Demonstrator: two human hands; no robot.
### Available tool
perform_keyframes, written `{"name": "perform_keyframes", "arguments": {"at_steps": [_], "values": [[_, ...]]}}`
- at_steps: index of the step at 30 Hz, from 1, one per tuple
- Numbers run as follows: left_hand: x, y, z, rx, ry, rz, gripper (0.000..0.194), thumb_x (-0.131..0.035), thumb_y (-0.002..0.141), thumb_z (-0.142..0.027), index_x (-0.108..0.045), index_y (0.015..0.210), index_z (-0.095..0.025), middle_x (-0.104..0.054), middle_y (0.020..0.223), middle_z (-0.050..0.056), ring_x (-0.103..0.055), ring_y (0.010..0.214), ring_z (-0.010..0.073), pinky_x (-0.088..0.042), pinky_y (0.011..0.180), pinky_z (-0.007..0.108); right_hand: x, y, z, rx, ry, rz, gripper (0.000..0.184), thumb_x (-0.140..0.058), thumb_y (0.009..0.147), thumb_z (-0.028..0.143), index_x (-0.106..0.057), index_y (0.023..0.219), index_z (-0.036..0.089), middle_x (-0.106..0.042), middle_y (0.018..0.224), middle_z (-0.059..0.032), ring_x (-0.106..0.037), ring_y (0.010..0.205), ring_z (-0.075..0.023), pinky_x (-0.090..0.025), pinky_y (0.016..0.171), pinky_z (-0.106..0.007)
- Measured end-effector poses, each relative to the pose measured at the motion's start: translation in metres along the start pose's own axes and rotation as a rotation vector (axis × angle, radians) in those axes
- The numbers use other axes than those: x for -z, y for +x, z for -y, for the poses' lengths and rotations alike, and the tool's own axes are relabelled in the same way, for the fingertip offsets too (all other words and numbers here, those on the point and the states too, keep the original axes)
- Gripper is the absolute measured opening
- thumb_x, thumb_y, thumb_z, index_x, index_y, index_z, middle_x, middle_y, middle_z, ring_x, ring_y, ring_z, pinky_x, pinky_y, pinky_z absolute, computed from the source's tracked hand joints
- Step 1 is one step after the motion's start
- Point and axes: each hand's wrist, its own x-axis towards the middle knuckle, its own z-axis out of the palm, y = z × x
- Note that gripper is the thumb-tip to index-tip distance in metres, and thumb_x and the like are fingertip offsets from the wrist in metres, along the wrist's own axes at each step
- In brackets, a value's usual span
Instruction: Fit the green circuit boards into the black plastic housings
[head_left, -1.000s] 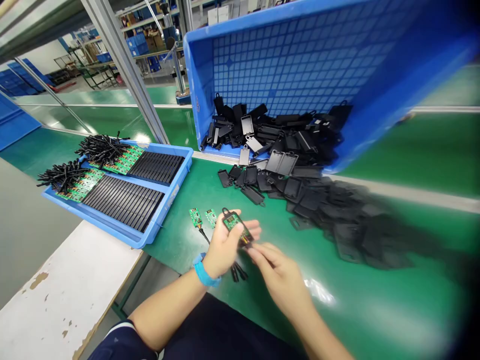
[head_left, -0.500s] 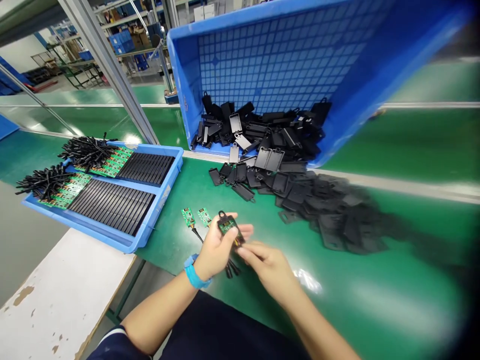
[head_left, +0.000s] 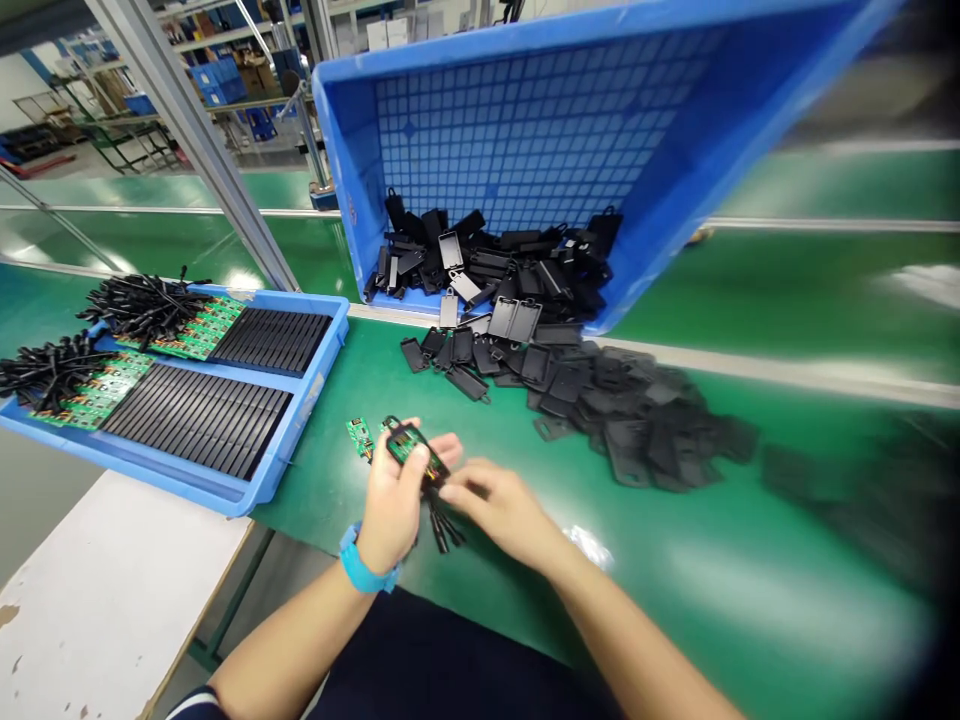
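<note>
My left hand (head_left: 390, 495) holds a black plastic housing (head_left: 409, 450) with a green circuit board (head_left: 403, 447) lying in it. The fingertips of my right hand (head_left: 499, 505) press against the housing's lower right end, where coloured wires emerge. Black cable leads (head_left: 442, 530) hang below the housing over the green belt. Just left of my left hand lies a loose green circuit board (head_left: 360, 437) with a second one mostly hidden behind my fingers. A blue wristband (head_left: 364, 565) circles my left wrist.
A blue tray (head_left: 296, 390) at left holds rows of black strips, green boards and bundled black leads. A tilted blue crate (head_left: 525, 130) spills black housings (head_left: 555, 385) onto the green belt (head_left: 675, 570). A white table (head_left: 112, 600) stands at lower left.
The whole scene has shifted left in view as my head turned. My right hand has closed in on the housing, and my left hand now covers the second loose board.
</note>
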Motion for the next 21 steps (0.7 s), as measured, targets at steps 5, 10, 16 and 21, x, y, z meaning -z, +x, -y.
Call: {"name": "perform_keyframes", "arguments": {"at_steps": [5, 10, 16, 21], "values": [[0.005, 0.015, -0.008, 0.258, -0.081, -0.054, 0.037, -0.050, 0.081, -0.034, -0.038, 0.114, -0.024, -0.064, 0.091, 0.007, -0.062, 0.060, 0.0114, -0.038, 0.040, 0.015, 0.082, 0.031, -0.048, -0.021, -0.484, -0.343, 0.036, -0.045, 0.081, 0.036, -0.062, 0.095, 0.008, -0.055, 0.112, -0.0183, -0.041, 0.114, -0.0288, -0.027, 0.094, -0.041], [-0.003, 0.017, 0.006, 0.630, -0.212, 0.037, 0.015, -0.047, 0.081, -0.024, -0.043, 0.094, -0.017, -0.062, 0.079, 0.007, -0.054, 0.049, 0.0071, -0.031, 0.040, 0.015, 0.134, 0.051, -0.095, -0.085, -0.613, -0.282, 0.029, -0.061, 0.067, 0.040, -0.063, 0.075, 0.012, -0.062, 0.098, -0.0168, -0.033, 0.119, -0.0408, -0.013, 0.092, -0.060], [-0.014, 0.019, 0.030, 0.594, -0.232, 0.109, 0.009, -0.038, 0.083, -0.019, -0.041, 0.090, -0.014, -0.061, 0.079, 0.011, -0.061, 0.064, 0.0155, -0.042, 0.058, 0.024, 0.122, 0.037, -0.092, -0.048, -0.718, -0.371, 0.041, -0.067, 0.064, 0.038, -0.058, 0.095, 0.013, -0.060, 0.105, -0.0192, -0.033, 0.119, -0.0402, -0.005, 0.097, -0.064], [-0.024, 0.014, 0.035, 0.523, -0.211, 0.268, 0.014, -0.041, 0.084, -0.029, -0.040, 0.091, -0.017, -0.060, 0.077, 0.007, -0.059, 0.062, 0.0161, -0.042, 0.059, 0.028, 0.078, -0.004, -0.041, 0.268, -0.596, -0.251, 0.065, -0.064, 0.070, 0.040, -0.039, 0.124, 0.014, -0.048, 0.125, -0.0140, -0.038, 0.120, -0.0282, -0.023, 0.102, -0.051]]}}
